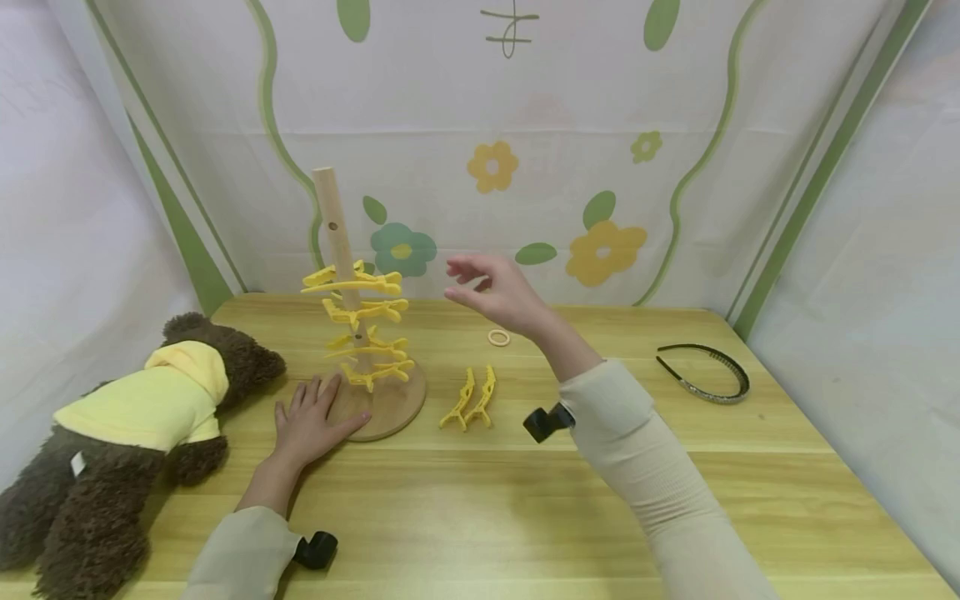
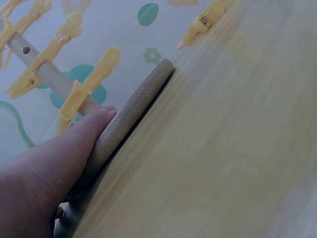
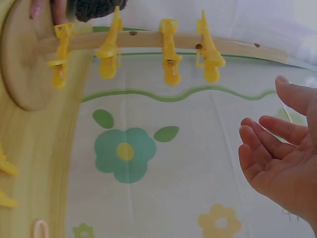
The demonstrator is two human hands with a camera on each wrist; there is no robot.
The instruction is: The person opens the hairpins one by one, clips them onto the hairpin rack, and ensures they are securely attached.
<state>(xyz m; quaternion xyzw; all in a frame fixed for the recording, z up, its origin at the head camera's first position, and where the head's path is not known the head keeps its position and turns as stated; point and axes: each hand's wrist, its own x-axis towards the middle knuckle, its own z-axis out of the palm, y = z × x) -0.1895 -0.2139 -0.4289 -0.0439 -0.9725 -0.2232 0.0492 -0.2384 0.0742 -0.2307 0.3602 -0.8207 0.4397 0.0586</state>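
Your head view looks forward and down over the table (image 1: 465, 517); your tilted wrist views, closer and facing the backdrop (image 1: 585, 150), share the wooden post (image 1: 341, 248).

The wood-grain table (image 1: 480, 508) supports three loose items. A brown plush bear (image 1: 142, 433), fitted with a yellow hooded top (image 1: 127, 408), lies along the table's left side. A pale ring (image 1: 499, 344) lies flat near the table's rear edge, about mid-width. A black headband (image 1: 720, 399) lies on the table's right portion. A white backdrop (image 1: 450, 92), printed with flowers and green wavy lines, stands behind the table.
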